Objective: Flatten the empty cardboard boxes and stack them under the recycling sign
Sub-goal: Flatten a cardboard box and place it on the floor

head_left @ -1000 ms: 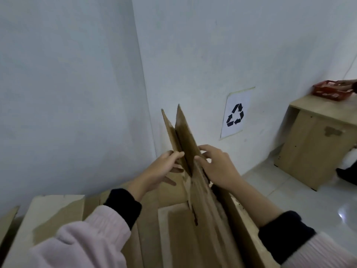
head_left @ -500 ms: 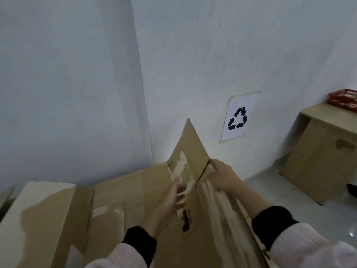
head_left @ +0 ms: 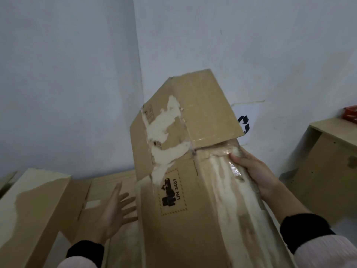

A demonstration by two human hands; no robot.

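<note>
A flattened brown cardboard box point(head_left: 193, 190) with torn tape patches and a "UN 3481" label stands tilted in front of me, its top flap folded toward the wall. My right hand point(head_left: 253, 171) grips its right edge by the taped strip. My left hand point(head_left: 116, 207) is open with fingers spread, just left of the box and apart from it. The recycling sign point(head_left: 249, 120) is on the wall at the right, partly hidden by the flap.
More cardboard boxes point(head_left: 32, 209) lie at the lower left against the wall corner. A wooden desk point(head_left: 332, 151) stands at the right with a red tray point(head_left: 350, 113) on top. Pale floor tiles show beside it.
The box has opened from an edge-on fold into a broad flat panel facing me, and its flap now covers part of the sign. My left hand has let go and dropped to the left.
</note>
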